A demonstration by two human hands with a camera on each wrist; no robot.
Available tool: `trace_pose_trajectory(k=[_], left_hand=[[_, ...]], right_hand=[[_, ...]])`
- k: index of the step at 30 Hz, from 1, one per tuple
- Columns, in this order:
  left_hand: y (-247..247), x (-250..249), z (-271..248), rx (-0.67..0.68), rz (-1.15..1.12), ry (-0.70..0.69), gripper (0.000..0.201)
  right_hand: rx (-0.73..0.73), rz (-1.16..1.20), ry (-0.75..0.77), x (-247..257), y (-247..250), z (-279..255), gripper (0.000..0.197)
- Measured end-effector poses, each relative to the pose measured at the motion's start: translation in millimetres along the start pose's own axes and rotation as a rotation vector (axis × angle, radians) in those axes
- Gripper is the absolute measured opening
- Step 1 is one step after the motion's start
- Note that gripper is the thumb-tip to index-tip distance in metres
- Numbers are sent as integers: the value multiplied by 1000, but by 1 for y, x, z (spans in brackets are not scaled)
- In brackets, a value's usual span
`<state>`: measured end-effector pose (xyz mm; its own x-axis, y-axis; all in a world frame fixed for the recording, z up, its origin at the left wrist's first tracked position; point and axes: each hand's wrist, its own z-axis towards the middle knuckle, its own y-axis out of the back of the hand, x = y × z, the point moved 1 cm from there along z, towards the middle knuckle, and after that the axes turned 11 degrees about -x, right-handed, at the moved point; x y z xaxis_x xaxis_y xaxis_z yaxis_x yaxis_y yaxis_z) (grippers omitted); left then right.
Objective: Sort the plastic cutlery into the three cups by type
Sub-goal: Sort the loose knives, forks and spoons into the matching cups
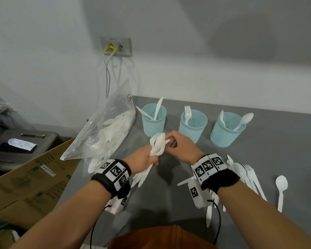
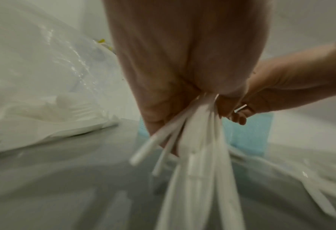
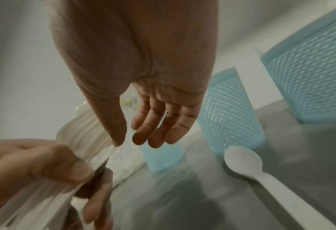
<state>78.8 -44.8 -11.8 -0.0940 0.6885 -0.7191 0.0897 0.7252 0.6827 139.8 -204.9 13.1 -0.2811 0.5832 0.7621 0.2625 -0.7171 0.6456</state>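
Observation:
My left hand (image 1: 148,159) grips a bundle of white plastic cutlery (image 1: 157,144) upright above the grey table (image 1: 276,144); its handles fan out below my fist (image 2: 198,155). My right hand (image 1: 171,141) is at the top of the bundle. In the right wrist view its fingers (image 3: 153,129) are loosely straight, and the thumb tip touches the bundle's edge (image 3: 84,140). Three light blue mesh cups stand in a row behind. The left cup (image 1: 153,121) holds knives, the middle cup (image 1: 193,125) a fork, the right cup (image 1: 226,130) spoons.
A clear bag (image 1: 106,133) with more cutlery leans at the table's left edge. Loose forks and spoons (image 1: 248,177), a single spoon (image 1: 281,187) and a knife (image 1: 209,214) lie at the right. A cardboard box (image 1: 34,180) sits below left, beside a dark device (image 1: 20,144).

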Motion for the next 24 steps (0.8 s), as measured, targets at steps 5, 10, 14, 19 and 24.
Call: trace_pose_trajectory(k=[5,10,14,19,24], left_hand=[[11,-25,-3,-32,-588,69,16],[10,-31,-4,-84,-798,98,32],[7,-38,-6,-110,-833,80,32],[11,-40,-9,-161,-711,64,39],[13,-34,-11,-186,-675,64,33]], right_hand=[[-85,175,10,12,5,0,19],[-153,316,-53,15,6,3,7],[-109,298,13,24,10,1,17],[-182,330,-34,28,21,2,16],[-365,476,-77,26,35,6,22]])
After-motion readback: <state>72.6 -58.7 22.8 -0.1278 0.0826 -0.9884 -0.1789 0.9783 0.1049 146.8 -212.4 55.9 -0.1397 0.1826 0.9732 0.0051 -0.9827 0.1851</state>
